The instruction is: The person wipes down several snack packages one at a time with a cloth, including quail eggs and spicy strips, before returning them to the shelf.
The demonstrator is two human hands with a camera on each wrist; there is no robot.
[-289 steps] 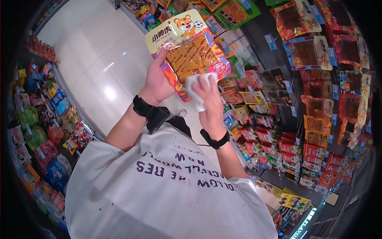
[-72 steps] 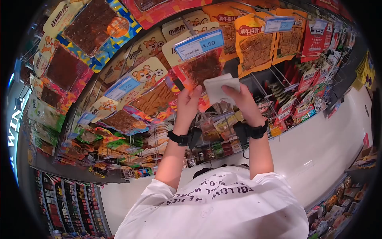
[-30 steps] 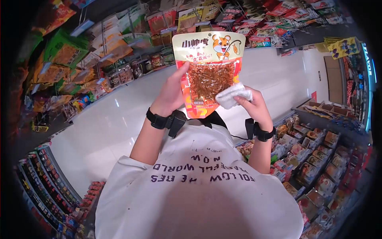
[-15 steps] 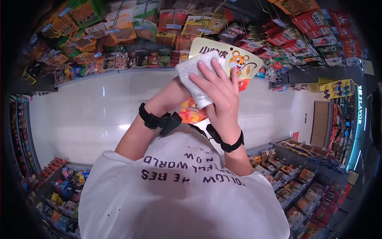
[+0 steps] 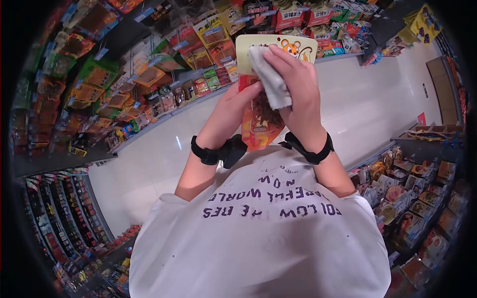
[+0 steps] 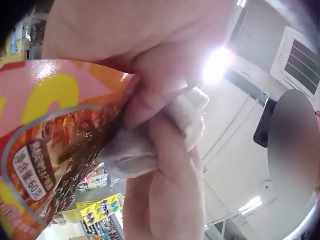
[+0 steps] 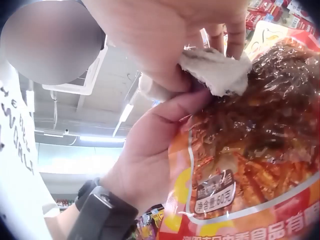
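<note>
My left hand [image 5: 237,102] grips an orange and red snack packet [image 5: 258,124] by its left edge and holds it up in front of me. The packet has a cream header with a cartoon tiger [image 5: 293,47] and a clear window showing brown strips [image 7: 255,125]. With my right hand [image 5: 298,82] I hold a folded white cloth [image 5: 271,79] and press it against the packet's front. In the right wrist view the cloth [image 7: 215,70] lies at the window's top, just above my left hand [image 7: 150,150]. The left wrist view has the cloth [image 6: 132,150] against the packet [image 6: 50,140].
Shelves and peg racks of hanging snack packets [image 5: 149,74] run along the far side of a white tiled aisle floor [image 5: 377,99]. Lower shelves of goods [image 5: 422,188] stand at my right and dark shelving [image 5: 64,218] at my left.
One second ago the cloth was at the packet's lower right; it went to the header and now presses on the upper front. My view has swung round the aisle.
</note>
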